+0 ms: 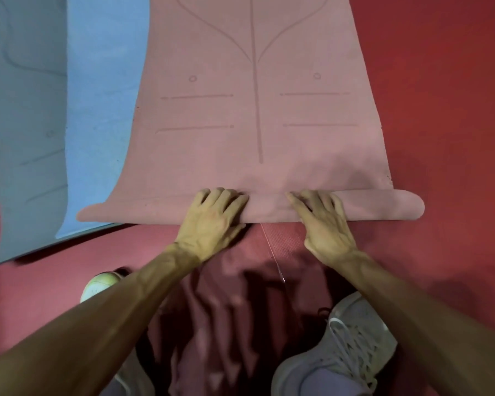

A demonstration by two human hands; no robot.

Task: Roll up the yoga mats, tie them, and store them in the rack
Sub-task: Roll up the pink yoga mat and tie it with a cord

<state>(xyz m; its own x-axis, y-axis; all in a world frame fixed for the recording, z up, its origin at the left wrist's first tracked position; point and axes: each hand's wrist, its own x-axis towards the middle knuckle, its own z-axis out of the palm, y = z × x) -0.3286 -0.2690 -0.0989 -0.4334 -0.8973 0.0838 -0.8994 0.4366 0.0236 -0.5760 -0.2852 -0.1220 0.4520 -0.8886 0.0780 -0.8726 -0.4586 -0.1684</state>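
Both fingersets curl over the roll [383, 207]: left hand [212, 215] and right hand [325, 220] grip it mid-width, at the near end of the pink mat [212, 152] spread on the floor [446, 110]. The mat looks soft, light and springy. It would likely loosen or skew, so press evenly with hands apart.

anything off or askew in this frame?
Yes: the roll in the pink mat is lopsided: right end thick and round, left end flat, tapered and overlapping the blue mat. What looks like a thread lies on the floor below it.
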